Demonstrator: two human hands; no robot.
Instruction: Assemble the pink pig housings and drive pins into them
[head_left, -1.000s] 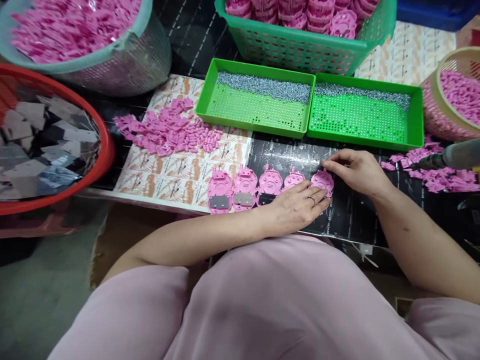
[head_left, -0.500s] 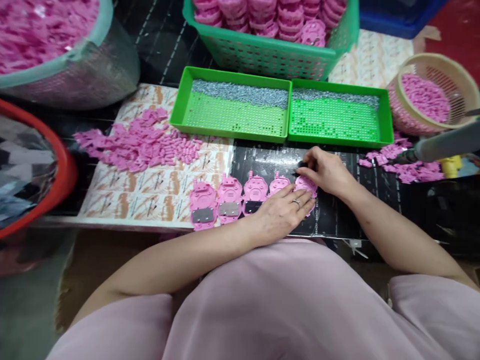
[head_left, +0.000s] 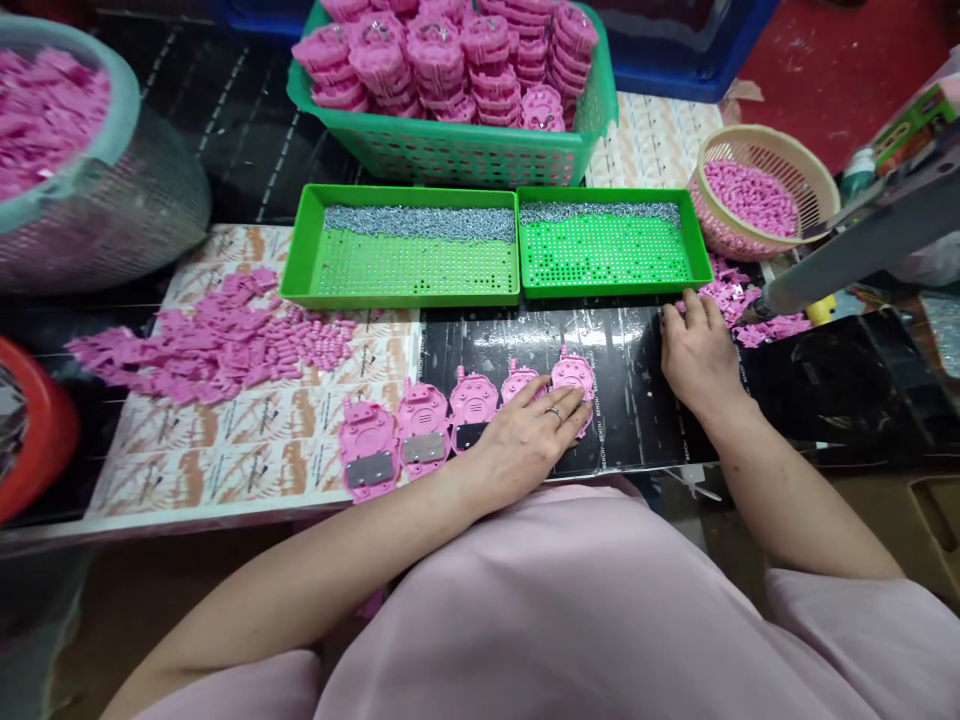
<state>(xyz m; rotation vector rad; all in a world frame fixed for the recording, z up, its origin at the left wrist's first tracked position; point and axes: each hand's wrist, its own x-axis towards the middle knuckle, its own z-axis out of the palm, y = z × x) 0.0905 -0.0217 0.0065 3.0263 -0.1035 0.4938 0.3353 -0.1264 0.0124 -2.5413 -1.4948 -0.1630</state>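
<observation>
Several pink toy-like plastic casings [head_left: 474,398] lie in a row along the front of the bench, each with a small peg at its upper edge. The left ones carry dark or grey rectangular plates [head_left: 424,448]. My left hand [head_left: 529,435], a ring on one finger, lies flat with fingers stretched over the two rightmost casings, hiding their lower parts. Off to the right, my right hand [head_left: 701,355] reaches to the edge of a pile of small pink parts [head_left: 731,290]. Its fingers are bent and slightly apart; nothing held between them can be made out.
Two green trays [head_left: 397,298] of small metal screws stand behind the row. Beyond them is a green basket [head_left: 480,140] of stacked pink pieces. A gray tool [head_left: 840,250] slants in from the right, before a cream basket [head_left: 709,215]. More pink parts [head_left: 210,340] lie left.
My right hand has gone from the rightmost casing to the small pink parts on the right, uncovering that casing's peg. My left hand stays on the casings. The view has turned right.
</observation>
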